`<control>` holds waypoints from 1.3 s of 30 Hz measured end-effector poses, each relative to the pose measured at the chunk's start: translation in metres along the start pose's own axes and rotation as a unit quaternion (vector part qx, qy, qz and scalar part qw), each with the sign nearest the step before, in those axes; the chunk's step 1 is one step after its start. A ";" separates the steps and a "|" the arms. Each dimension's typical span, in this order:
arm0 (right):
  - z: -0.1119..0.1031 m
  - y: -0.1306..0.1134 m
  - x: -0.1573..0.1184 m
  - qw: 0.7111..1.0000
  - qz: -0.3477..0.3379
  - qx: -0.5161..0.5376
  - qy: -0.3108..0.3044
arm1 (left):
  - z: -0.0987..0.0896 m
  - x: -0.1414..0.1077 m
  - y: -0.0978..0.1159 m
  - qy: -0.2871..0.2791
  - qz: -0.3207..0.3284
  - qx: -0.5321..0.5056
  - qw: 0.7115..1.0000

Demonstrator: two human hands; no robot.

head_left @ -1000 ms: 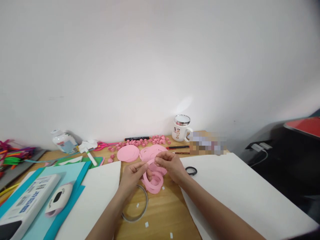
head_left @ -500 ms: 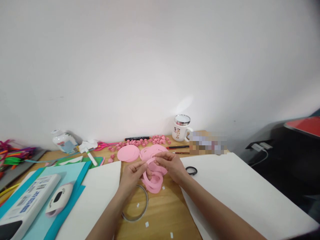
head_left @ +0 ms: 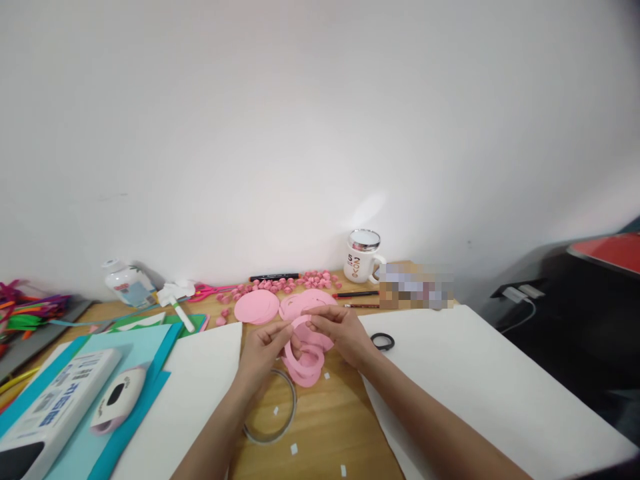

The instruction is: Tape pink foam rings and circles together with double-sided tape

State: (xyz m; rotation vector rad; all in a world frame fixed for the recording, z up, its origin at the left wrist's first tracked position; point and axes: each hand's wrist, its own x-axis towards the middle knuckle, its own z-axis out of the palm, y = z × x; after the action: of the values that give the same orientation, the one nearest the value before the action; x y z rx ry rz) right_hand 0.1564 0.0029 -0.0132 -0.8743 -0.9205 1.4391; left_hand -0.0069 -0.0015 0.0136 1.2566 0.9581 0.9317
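Both hands pinch a pink paper ring (head_left: 303, 369) near the middle of the wooden table. My left hand (head_left: 267, 347) is closed on its upper left edge, and my right hand (head_left: 340, 328) is closed on its upper right edge. More pink paper rings (head_left: 309, 383) lie under and behind it, partly hidden by the held one. Pink paper discs (head_left: 257, 307) are stacked just beyond my left hand. A roll of tape (head_left: 294, 407) lies flat by my left wrist. To the right of my right wrist is a black ring-shaped handle (head_left: 383, 341).
White sheets (head_left: 480, 373) lie on both sides. Along the wall are small pink folded pieces (head_left: 285, 287), pens (head_left: 356, 294), a mug (head_left: 361, 260) and a white bottle (head_left: 127, 283). A correction-tape dispenser (head_left: 120, 400) and a long white box (head_left: 65, 413) rest on blue folders at left.
The held paper ring has shifted very slightly left and tilted a little between my fingers. Both hands keep almost the same place and grip.
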 end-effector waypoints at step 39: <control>0.001 0.000 0.001 1.000 -0.008 -0.004 -0.001 | 0.001 0.001 -0.001 0.004 -0.025 -0.033 0.999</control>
State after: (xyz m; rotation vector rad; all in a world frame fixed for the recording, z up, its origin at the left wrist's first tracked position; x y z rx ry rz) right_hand 0.1553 0.0034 -0.0130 -0.8696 -0.9335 1.4226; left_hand -0.0052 -0.0015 0.0125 1.1701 0.9538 0.9236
